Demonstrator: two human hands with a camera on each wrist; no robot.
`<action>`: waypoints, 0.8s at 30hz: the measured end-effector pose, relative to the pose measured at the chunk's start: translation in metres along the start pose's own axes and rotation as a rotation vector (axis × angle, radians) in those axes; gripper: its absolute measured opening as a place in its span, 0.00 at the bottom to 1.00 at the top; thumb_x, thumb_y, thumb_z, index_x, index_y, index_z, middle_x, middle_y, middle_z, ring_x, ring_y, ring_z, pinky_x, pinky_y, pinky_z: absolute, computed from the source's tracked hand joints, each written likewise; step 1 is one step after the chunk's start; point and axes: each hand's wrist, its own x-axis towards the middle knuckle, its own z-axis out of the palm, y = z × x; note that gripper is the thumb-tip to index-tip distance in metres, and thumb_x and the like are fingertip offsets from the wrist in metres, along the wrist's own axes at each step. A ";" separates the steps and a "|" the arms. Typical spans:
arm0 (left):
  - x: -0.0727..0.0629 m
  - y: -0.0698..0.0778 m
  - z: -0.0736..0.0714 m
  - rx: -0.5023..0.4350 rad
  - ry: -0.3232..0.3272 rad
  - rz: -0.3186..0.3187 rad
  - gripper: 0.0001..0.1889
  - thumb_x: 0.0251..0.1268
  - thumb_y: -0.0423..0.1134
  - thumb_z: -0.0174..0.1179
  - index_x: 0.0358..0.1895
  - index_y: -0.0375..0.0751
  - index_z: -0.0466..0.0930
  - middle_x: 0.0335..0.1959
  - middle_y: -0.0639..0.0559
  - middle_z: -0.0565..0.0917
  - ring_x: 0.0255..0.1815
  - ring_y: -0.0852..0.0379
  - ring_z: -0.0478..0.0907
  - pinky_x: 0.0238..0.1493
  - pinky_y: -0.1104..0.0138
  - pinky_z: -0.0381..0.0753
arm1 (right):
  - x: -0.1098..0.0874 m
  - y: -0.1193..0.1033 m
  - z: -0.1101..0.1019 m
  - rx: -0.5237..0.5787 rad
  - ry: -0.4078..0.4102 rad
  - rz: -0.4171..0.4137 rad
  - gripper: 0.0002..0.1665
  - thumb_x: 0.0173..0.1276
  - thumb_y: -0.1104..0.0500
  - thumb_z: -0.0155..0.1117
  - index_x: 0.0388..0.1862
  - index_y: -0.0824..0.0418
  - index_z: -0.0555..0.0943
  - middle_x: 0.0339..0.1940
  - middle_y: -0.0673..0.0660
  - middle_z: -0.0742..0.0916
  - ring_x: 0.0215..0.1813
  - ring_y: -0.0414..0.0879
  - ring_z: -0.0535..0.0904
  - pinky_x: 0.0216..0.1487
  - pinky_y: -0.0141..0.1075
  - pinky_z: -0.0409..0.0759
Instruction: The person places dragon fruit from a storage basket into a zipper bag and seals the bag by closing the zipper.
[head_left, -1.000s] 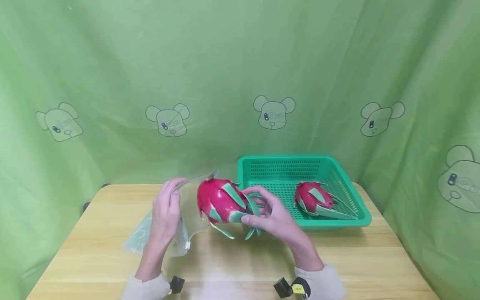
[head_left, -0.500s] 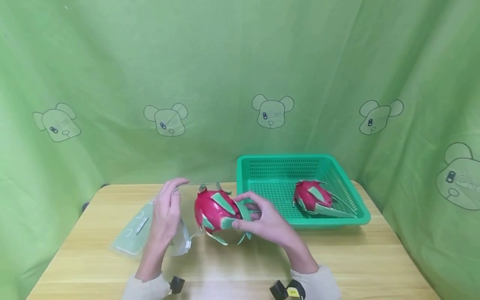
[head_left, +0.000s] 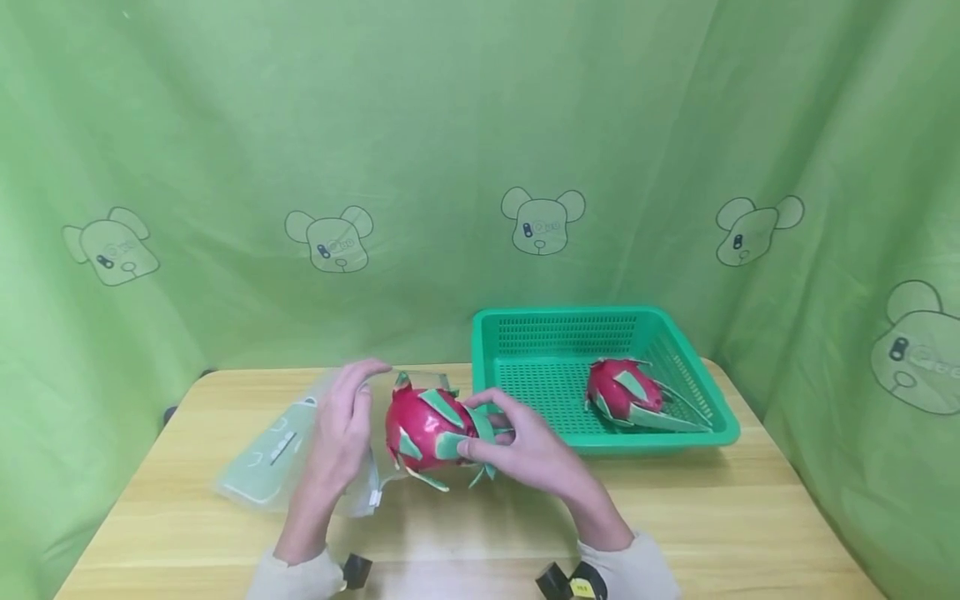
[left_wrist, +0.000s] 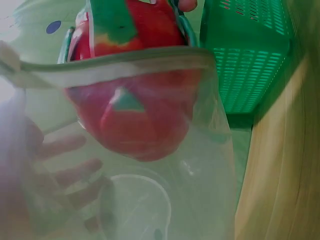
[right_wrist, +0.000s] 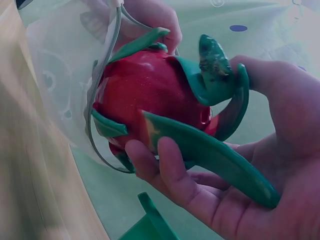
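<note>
My right hand holds a red dragon fruit by its green leafy end, fingers and thumb curled round it. A clear zip bag with a white slider is held by my left hand, fingers bent at its mouth. In the left wrist view, the fruit's rounded lower part lies behind the clear wall of the bag, below the zip rim, while its upper part stands above. The right wrist view has the bag's rim round the far end of the fruit.
A green plastic basket stands at the back right of the wooden table. Inside it lies a second dragon fruit. A green curtain with printed bear heads hangs behind and at both sides.
The right hand has moved the dragon fruit left and down, into the bag's mouth. The bag's left part has spread flatter on the table. The left hand has shifted slightly right.
</note>
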 end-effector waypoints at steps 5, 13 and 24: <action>-0.001 0.000 0.001 0.018 -0.015 0.027 0.20 0.75 0.30 0.44 0.62 0.40 0.80 0.63 0.45 0.81 0.67 0.49 0.73 0.70 0.46 0.70 | 0.001 0.001 -0.001 0.090 -0.049 -0.013 0.29 0.69 0.52 0.70 0.65 0.56 0.73 0.48 0.63 0.86 0.45 0.59 0.87 0.37 0.48 0.89; -0.001 0.002 0.002 0.012 -0.010 0.039 0.20 0.74 0.30 0.44 0.62 0.39 0.80 0.62 0.49 0.81 0.67 0.50 0.74 0.70 0.48 0.70 | 0.003 0.003 0.002 0.082 -0.007 0.001 0.30 0.67 0.49 0.73 0.63 0.57 0.76 0.51 0.64 0.87 0.42 0.53 0.88 0.33 0.47 0.89; -0.002 0.002 0.005 0.020 -0.020 0.039 0.20 0.74 0.31 0.44 0.61 0.39 0.80 0.61 0.48 0.81 0.66 0.49 0.74 0.70 0.48 0.70 | 0.005 0.005 0.016 -0.040 0.047 0.019 0.34 0.62 0.46 0.78 0.64 0.58 0.81 0.58 0.71 0.85 0.34 0.51 0.88 0.30 0.45 0.88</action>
